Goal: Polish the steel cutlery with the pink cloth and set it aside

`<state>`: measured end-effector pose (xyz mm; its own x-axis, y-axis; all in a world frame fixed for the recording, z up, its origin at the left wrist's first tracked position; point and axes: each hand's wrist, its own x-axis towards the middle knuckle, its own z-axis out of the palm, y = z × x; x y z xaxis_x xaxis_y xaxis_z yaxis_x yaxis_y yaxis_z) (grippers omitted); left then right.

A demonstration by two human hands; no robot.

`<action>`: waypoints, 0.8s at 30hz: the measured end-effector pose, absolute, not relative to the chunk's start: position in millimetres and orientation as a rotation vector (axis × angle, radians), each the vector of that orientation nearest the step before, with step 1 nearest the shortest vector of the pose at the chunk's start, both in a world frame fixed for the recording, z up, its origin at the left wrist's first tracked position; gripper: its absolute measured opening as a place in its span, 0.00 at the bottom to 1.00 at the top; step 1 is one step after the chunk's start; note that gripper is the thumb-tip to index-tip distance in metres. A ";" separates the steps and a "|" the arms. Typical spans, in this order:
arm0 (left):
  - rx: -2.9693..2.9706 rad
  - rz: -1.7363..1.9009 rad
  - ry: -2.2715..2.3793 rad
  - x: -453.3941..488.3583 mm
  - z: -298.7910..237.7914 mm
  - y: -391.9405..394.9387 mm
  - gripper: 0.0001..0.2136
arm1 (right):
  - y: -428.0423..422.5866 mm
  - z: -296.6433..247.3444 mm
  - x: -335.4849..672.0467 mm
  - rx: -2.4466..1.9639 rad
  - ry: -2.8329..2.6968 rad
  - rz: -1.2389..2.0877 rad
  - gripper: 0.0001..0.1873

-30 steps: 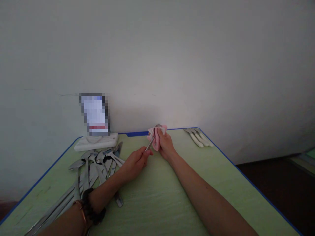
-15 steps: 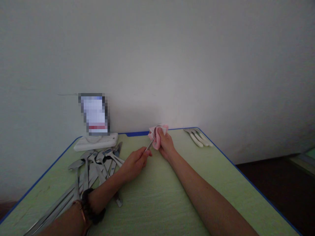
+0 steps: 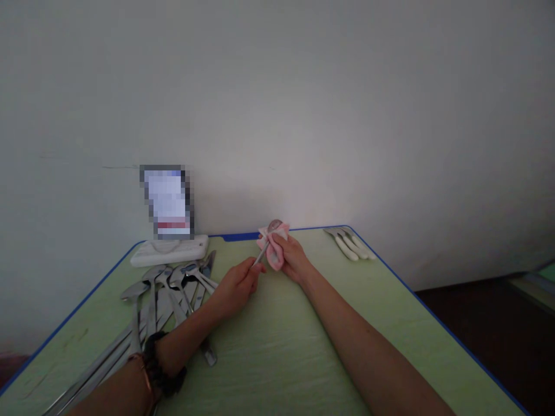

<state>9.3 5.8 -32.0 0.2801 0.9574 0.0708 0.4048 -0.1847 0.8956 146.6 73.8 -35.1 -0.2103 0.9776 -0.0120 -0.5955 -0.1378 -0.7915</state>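
My left hand (image 3: pixel 238 286) is closed round the handle of a metal spoon (image 3: pixel 262 253), which slants up and away to the right. At its far end the spoon's bowl shows above a pink and white cloth (image 3: pixel 274 257). My right hand (image 3: pixel 293 257) grips that cloth, thumb on top, around the spoon's neck just below the bowl. Both hands are raised over the far middle of the table. Left of my left hand lies a pile of metal spoons and other cutlery (image 3: pixel 162 289), partly covered by my forearm.
Several forks with white handles (image 3: pixel 347 245) lie side by side at the table's far right corner. A blurred phone (image 3: pixel 167 202) stands on a white base (image 3: pixel 170 251) at the back left. The green table (image 3: pixel 277 358) has a blue rim, and a wall rises behind it.
My right hand and the cloth have shifted slightly toward me and left along the spoon. More of the spoon's bowl now shows above the cloth. My left hand has barely moved.
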 end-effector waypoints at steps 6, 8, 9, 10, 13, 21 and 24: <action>1.748 0.810 1.262 9.9 -29.1 6.5 0.15 | 80.6 -42.2 143.1 -0.762 -0.702 1.438 0.08; 1.759 0.773 1.244 9.5 -27.3 5.8 0.15 | 83.8 -44.5 143.3 -0.764 -0.669 1.354 0.09; 1.767 0.759 1.228 9.2 -26.5 5.3 0.15 | 85.1 -45.4 143.4 -0.755 -0.660 1.320 0.09; 1.770 0.753 1.211 8.9 -25.9 4.9 0.16 | 86.1 -46.1 143.6 -0.744 -0.658 1.298 0.09; 1.703 0.788 1.159 8.4 -26.2 4.5 0.16 | 87.1 -47.1 143.7 -0.715 -0.735 1.338 0.11; 1.412 1.100 1.132 10.0 -31.7 7.5 0.14 | 85.6 -51.8 143.6 -0.931 -1.045 1.188 0.13; 1.419 1.112 1.125 10.6 -30.1 6.3 0.14 | 86.0 -50.1 144.0 -0.967 -1.087 1.110 0.13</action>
